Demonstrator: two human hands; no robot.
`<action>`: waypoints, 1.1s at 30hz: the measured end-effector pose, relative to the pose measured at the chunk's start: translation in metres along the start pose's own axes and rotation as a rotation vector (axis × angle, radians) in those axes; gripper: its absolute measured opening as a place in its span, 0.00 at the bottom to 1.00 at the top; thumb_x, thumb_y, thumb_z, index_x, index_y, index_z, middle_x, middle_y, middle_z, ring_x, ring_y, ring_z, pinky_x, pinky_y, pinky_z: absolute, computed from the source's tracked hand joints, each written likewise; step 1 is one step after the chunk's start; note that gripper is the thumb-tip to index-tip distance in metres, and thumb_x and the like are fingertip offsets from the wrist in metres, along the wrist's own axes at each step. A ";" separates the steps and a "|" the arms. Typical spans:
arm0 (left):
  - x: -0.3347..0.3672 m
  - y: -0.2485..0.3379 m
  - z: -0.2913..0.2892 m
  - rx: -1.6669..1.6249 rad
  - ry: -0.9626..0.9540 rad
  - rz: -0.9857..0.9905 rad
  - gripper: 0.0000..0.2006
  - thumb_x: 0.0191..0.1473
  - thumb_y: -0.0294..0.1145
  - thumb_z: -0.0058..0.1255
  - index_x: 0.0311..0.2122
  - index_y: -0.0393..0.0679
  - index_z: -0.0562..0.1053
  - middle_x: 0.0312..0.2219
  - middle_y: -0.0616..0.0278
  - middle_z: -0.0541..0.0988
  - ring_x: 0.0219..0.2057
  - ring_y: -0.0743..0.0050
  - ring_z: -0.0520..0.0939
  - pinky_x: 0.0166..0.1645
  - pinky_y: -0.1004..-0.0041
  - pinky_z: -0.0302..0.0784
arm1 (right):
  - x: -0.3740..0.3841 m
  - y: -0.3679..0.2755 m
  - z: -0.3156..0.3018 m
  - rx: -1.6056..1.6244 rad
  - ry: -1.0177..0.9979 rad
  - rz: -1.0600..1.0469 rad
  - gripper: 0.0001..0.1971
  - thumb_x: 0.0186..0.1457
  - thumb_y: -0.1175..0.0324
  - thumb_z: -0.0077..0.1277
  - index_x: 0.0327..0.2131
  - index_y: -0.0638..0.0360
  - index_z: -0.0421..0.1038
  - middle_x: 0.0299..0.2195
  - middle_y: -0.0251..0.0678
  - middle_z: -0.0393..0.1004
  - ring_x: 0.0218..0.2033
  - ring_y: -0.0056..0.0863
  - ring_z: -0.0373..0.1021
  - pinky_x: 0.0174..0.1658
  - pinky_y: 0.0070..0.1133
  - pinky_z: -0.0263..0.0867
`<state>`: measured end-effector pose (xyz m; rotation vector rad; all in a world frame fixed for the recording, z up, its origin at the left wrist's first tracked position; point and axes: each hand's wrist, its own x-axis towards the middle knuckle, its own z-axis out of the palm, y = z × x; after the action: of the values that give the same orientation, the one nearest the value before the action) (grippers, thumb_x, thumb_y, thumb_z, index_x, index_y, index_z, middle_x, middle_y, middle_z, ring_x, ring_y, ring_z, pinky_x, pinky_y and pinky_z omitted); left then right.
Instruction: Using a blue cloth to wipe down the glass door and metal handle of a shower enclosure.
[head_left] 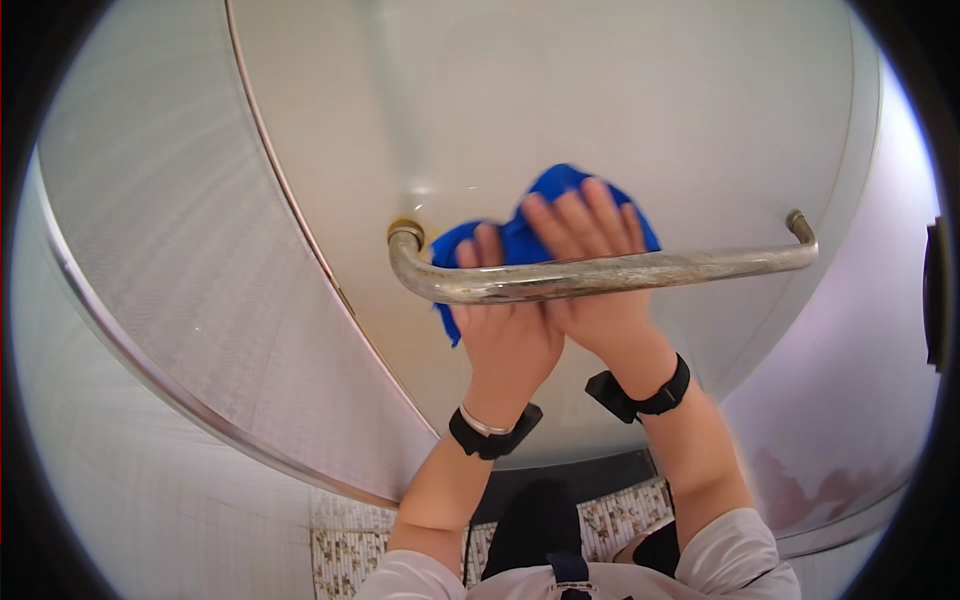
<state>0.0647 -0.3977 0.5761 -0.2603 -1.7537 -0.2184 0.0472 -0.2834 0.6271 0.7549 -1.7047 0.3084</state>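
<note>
"Metal rail (720,265) first, since it crosses between your eyes and your hands. Are you gripping it?"

"No, both my hands pass behind it, and my fingers come out beyond it onto the blue cloth (555,182). Whether my skin brushes the bar, I cannot tell from above."

"Where exactly is that cloth?"

"Behind the rail, near its left bend, bunched against the pale panel (650,110). One piece sticks out below the bar on the left."

"How do you hold it?"

"My right hand (608,315) lies over it with fingers stretched and slightly apart, rather than clenched; I'd say that spreads the pressure. My left hand (510,335) covers the other part, but the bar hides its middle, so I cannot tell whether it pinches any fabric."

"Why so close together?"

"Probably so both can bear on one small cloth; near the heels they touch or overlap. Coming in under the bar probably suits my forearms, which rise from below."

"And farther out?"

"A brownish collar (403,226) sits where the rail's left end meets the panel. Each wrist wears a black band (668,390), presumably snug so it won't slide. Nearer my body are pale sleeves (735,550), ending well short of the cloth, and beyond them the patterned floor (350,555)."
</note>
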 end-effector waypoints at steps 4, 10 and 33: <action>0.039 0.021 -0.016 0.068 -0.152 0.074 0.30 0.54 0.41 0.41 0.60 0.38 0.56 0.60 0.39 0.50 0.62 0.40 0.50 0.62 0.50 0.42 | -0.027 0.035 -0.013 -0.056 0.083 0.169 0.24 0.53 0.56 0.43 0.54 0.47 0.65 0.55 0.35 0.61 0.59 0.41 0.52 0.57 0.42 0.45; 0.036 0.024 0.007 0.105 0.029 -0.150 0.37 0.52 0.43 0.46 0.60 0.30 0.50 0.61 0.35 0.46 0.62 0.34 0.45 0.62 0.48 0.38 | -0.030 0.049 -0.011 -0.180 0.082 0.106 0.25 0.53 0.54 0.44 0.54 0.49 0.63 0.56 0.38 0.59 0.58 0.46 0.52 0.53 0.45 0.49; -0.058 0.143 0.086 0.120 -0.315 0.198 0.27 0.49 0.41 0.46 0.56 0.46 0.64 0.58 0.52 0.60 0.53 0.51 0.63 0.56 0.53 0.51 | -0.182 0.140 -0.027 -0.141 0.195 0.514 0.31 0.47 0.69 0.43 0.56 0.73 0.54 0.57 0.56 0.54 0.59 0.56 0.48 0.59 0.42 0.43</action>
<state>0.0368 -0.2393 0.5032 -0.3951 -2.0280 0.0759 -0.0013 -0.1039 0.4895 0.1651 -1.6927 0.5878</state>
